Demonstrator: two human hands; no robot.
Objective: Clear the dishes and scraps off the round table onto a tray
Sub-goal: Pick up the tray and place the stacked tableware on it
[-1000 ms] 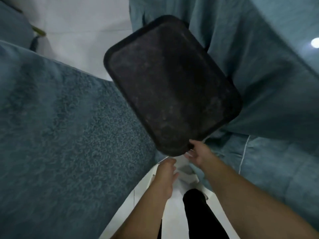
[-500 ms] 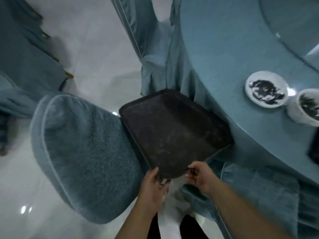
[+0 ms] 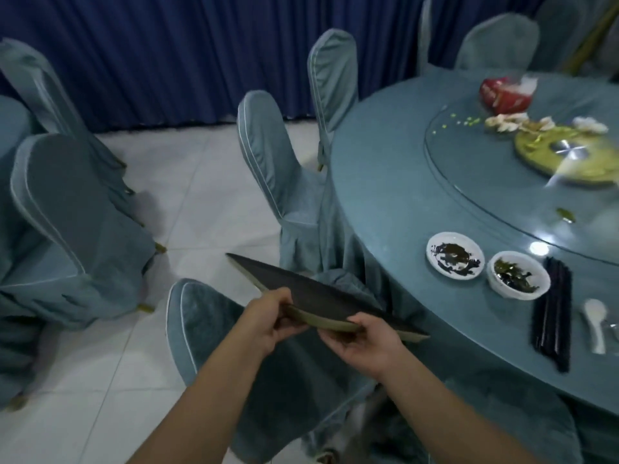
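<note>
The tray [image 3: 318, 293], previously low between the chairs, is now raised near level beside the table [image 3: 385, 195], left hand [image 3: 271, 316] and right hand [image 3: 365, 343] both gripping its near edge, ready for loading the plate [image 3: 454, 259] and bowl [image 3: 517, 279].

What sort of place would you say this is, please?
Probably a restaurant banquet room: a clothed round table with a glass turntable, matching covered chairs around it, and a blue curtain along the wall.
</note>
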